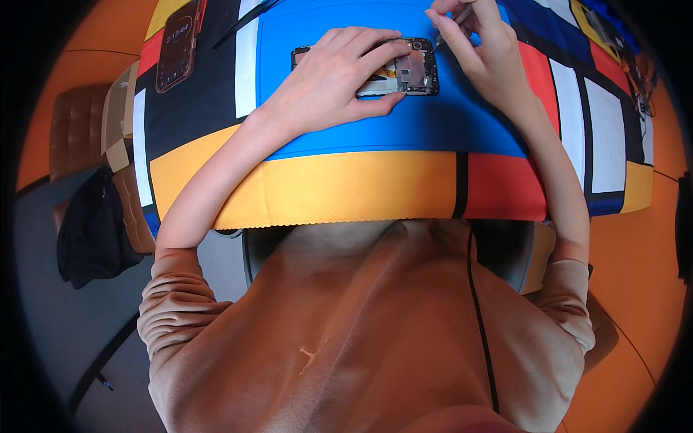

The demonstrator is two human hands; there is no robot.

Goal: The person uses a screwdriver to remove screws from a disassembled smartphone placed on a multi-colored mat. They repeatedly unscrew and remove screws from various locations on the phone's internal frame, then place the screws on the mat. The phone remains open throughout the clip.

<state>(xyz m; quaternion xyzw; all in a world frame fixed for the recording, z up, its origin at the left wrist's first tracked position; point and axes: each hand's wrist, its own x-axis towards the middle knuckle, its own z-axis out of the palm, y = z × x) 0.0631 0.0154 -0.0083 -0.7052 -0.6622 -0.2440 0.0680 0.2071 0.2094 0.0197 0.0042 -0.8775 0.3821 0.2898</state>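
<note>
A smartphone with its back off (417, 71) lies sideways on a blue mat (346, 133), its circuit board and a pale battery area showing. Across its left part rests my left hand (336, 72), thumb at the near edge and fingers at the far edge, holding it against the mat. The hand hides much of the phone's left half. Just past the phone's right end is my right hand (480, 50), raised above the mat. Its fingers are closed round a slim grey tool (465, 13), whose kind I cannot make out.
Another phone (178, 45) with a lit screen lies at the far left on the colour-blocked tablecloth (346, 187). A black cable (245, 23) is near it. Wires (641, 97) lie at the right edge. A cardboard box (119, 123) and a black bag (97, 227) are left of the table.
</note>
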